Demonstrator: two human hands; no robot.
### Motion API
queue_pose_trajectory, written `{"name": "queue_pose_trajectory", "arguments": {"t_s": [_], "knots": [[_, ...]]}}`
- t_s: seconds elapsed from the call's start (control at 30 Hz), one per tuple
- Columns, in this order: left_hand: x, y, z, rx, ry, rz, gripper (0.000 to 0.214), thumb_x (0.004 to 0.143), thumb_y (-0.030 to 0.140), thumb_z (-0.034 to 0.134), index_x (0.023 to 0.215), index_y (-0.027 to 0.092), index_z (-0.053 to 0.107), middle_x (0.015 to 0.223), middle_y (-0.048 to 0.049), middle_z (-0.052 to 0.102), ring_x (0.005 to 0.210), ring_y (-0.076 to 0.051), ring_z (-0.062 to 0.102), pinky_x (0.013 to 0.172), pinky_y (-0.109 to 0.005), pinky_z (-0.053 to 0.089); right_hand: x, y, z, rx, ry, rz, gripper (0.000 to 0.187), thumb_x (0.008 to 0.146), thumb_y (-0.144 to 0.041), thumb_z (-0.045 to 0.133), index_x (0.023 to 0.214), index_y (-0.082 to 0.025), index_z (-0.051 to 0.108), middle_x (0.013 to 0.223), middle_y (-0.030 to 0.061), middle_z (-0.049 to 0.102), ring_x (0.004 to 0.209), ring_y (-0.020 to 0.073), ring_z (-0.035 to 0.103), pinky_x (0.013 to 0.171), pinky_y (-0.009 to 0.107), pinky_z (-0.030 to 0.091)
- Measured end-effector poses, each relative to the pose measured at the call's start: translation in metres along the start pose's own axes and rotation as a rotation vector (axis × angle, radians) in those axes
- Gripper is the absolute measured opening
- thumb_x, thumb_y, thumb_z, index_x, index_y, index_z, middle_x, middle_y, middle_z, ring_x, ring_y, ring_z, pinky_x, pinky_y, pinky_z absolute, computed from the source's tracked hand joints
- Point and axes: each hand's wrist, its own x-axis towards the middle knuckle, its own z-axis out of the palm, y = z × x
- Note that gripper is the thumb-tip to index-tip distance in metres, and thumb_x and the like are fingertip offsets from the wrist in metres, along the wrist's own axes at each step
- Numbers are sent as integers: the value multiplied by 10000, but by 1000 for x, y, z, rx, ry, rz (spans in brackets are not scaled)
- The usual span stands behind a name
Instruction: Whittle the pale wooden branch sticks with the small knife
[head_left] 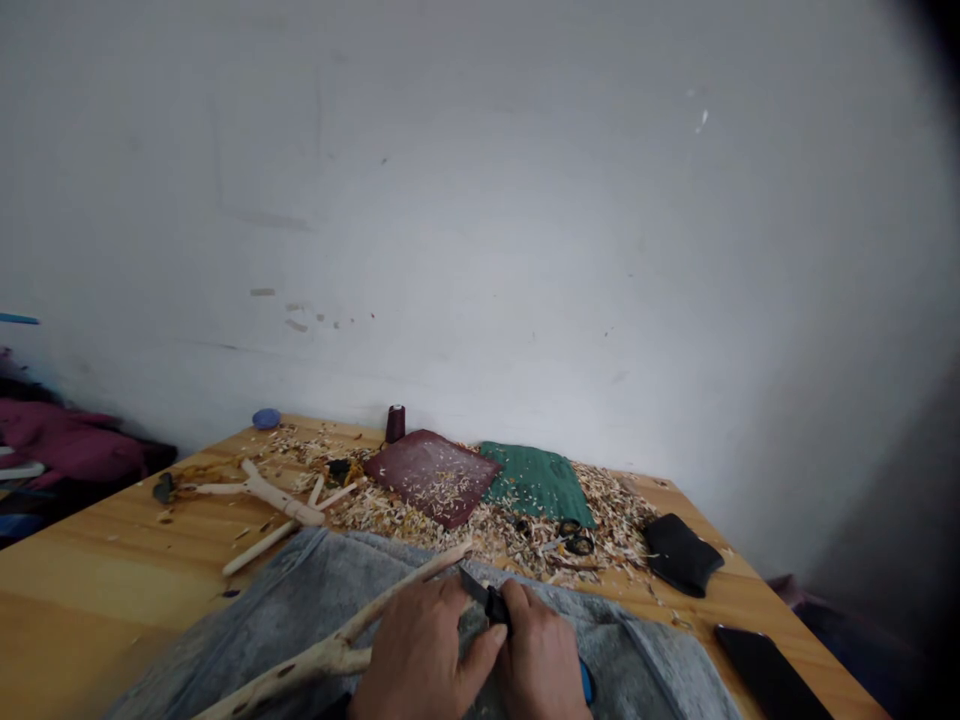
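Note:
My left hand point(420, 640) is closed around a peeled, forked branch point(330, 650), which slants from the lower left up to a tip near the middle. In my right hand point(540, 645) is a knife point(476, 588) with a dark handle, partly hidden by the fingers. Its blade points up and left, close beside the branch near its tip. My left thumb reaches across to the knife handle. Under both hands lies a grey cloth point(315, 580). A bit of blue point(587, 682) shows beside my right hand; I cannot make out what it belongs to.
Wood shavings point(615, 500) cover much of the wooden table point(90, 590). Peeled sticks point(281, 495) lie at left. Farther back are a maroon cloth point(427, 470), a green cloth point(532, 480), a thread spool point(395, 424) and scissors point(577, 540). At right lie a black piece point(679, 555) and a phone point(769, 675).

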Motion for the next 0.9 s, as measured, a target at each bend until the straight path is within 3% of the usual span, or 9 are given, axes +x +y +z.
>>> {"name": "queue_pose_trajectory", "arguments": {"t_s": [0.13,0.27,0.47,0.67,0.9], "knots": [[3,2,-1,18,-47,-60,190,908,331,554,944,224,706,941,-70,768,897,-277,714,794,-393,521,-1,0,1,-6,-8,-6,196,821,-56,492,889,-216,583,807,30,722,764,185,699,630,254,359],[5,2,-3,23,-63,-33,164,917,310,563,938,233,707,939,-49,772,888,-262,720,752,-353,510,-2,-3,-3,-22,-18,3,198,840,-58,470,886,-212,586,795,40,723,762,192,705,627,255,362],[4,8,-1,118,-141,-83,296,986,323,457,901,212,718,860,-61,780,829,-282,733,697,-358,494,-1,-3,-3,-25,-13,13,167,874,-87,472,894,-210,584,771,45,728,737,195,714,594,257,351],[4,3,-1,97,-38,-69,284,941,435,545,873,209,703,838,-72,770,819,-274,727,702,-346,495,-2,3,2,9,9,-14,192,834,-67,482,901,-216,584,785,26,729,736,197,711,601,264,349],[4,-1,2,52,-20,-82,229,912,418,576,904,219,690,870,-63,763,854,-288,717,724,-384,500,-2,1,-1,47,-13,-28,157,850,-102,489,888,-216,590,777,27,728,734,194,708,603,264,346]]}}
